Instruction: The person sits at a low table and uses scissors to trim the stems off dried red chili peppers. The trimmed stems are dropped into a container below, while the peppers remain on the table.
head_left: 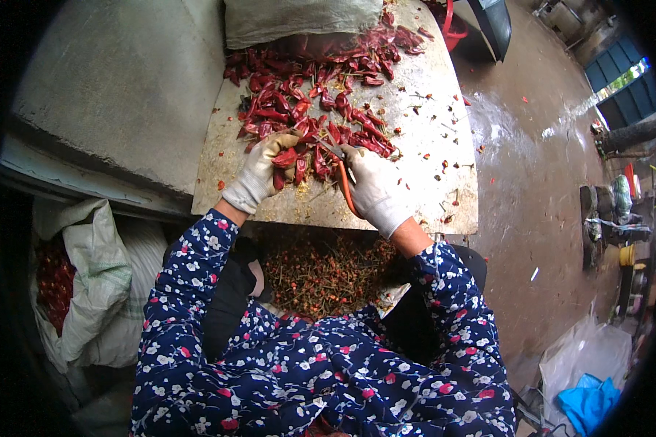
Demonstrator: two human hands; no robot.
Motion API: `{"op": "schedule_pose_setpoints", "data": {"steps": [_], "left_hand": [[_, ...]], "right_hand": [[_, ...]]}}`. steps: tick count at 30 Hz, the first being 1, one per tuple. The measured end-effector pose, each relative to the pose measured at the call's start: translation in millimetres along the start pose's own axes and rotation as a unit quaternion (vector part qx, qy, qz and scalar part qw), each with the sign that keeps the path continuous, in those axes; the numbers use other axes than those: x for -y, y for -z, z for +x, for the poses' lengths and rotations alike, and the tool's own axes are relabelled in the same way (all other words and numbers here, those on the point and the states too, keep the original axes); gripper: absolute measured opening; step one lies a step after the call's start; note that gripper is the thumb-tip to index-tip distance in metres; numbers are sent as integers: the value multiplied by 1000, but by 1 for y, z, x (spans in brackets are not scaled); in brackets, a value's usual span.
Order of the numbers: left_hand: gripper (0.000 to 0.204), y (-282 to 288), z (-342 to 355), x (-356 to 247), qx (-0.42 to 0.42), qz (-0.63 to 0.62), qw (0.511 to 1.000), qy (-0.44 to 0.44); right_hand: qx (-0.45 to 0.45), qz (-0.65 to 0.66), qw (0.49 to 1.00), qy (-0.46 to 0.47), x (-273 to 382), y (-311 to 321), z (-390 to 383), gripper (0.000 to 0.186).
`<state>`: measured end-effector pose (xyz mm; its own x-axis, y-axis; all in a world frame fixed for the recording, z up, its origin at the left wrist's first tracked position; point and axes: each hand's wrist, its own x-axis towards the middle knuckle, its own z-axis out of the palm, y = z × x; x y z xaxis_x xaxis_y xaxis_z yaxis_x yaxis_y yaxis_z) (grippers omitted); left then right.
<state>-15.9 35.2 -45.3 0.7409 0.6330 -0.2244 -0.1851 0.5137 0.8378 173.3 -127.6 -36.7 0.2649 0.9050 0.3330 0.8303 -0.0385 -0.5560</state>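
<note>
Dried red chili peppers (273, 102) lie heaped across a pale board (434, 73) in front of me. My left hand (264, 166), in a whitish work glove, is closed on a few dried chili peppers (285, 158) at the near edge of the heap. In my gloved right hand (375, 188) is a pair of scissors (348, 191) with orange handles. Their blades (331, 147) point up and left toward the peppers by my left fingers. Whether the blades touch a stem is too small to tell.
A whitish woven sack (302, 18) spills peppers at the board's far end. Cut stems (328, 277) fill the space below the near edge. Left stands an open sack of red pieces (98, 273) beside a grey wall (124, 87). A red basket (453, 29) is at the far right.
</note>
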Motion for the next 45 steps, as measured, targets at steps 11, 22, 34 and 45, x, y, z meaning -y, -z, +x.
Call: {"op": "schedule_pose_setpoints", "data": {"steps": [11,22,34,45], "left_hand": [[39,-23,-9,0,39,27,999,-10],[39,-3,0,7,90,-73,993,-7],[25,4,-6,-34,85,102,979,-153],[49,30,36,-8,-54,865,495,-66]], "right_hand": [[74,25,996,-52,1,4,-1,22],[283,534,774,-190,18,24,-2,29],[-193,726,560,-349,-19,19,16,31],[-59,711,620,-326,-24,-3,4,44]]}}
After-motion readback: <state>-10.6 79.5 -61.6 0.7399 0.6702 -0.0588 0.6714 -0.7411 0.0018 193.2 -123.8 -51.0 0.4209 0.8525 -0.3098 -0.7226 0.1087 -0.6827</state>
